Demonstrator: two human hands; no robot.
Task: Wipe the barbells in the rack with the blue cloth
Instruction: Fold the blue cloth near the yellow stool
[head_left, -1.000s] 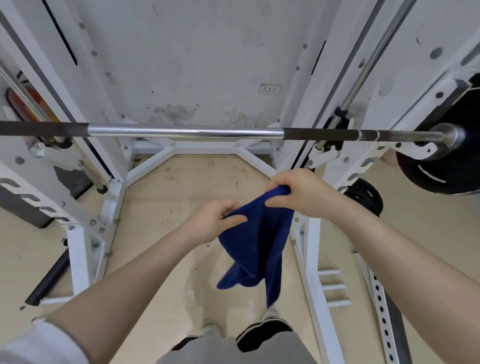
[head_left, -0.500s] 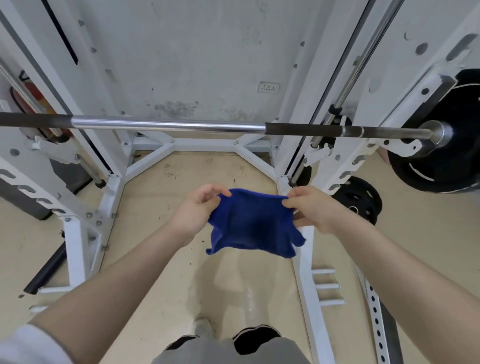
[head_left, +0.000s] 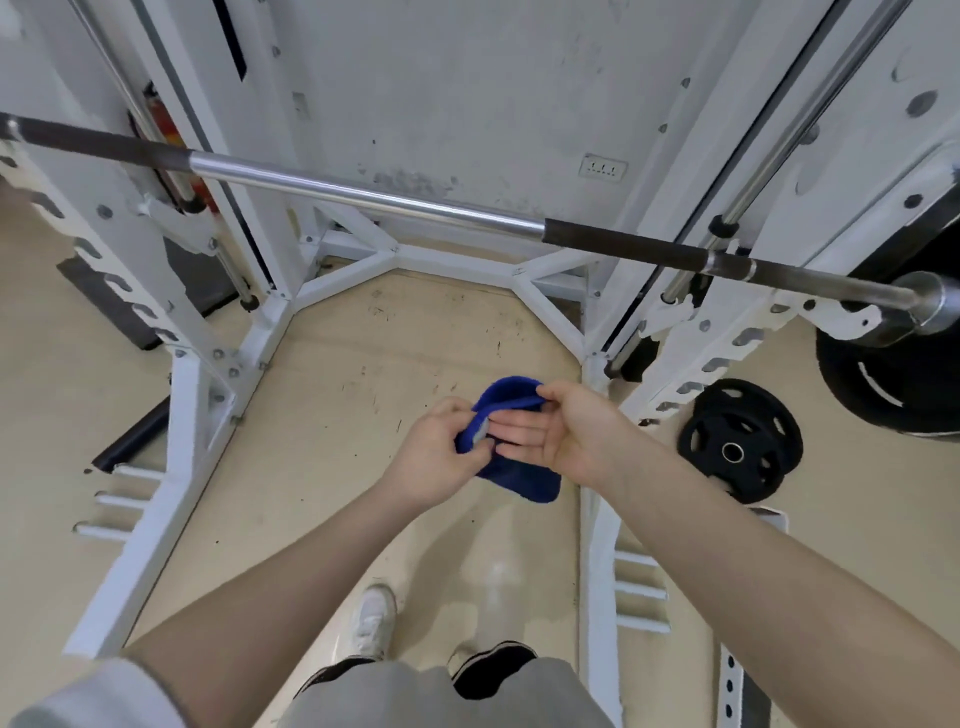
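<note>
Blue cloth (head_left: 511, 470): bunched at centre, pinched by left hand (head_left: 436, 457) at 9 o'clock, draped over open right hand (head_left: 563, 434), thumb clamping the top fold. Barbell (head_left: 363, 200): racked at 12 o'clock, well apart from cloth.

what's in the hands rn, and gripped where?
The blue cloth, bunched between both hands. Left hand pinches its left edge; right hand grips the top fold, its fingers lying across the cloth. The barbell is untouched.
</note>
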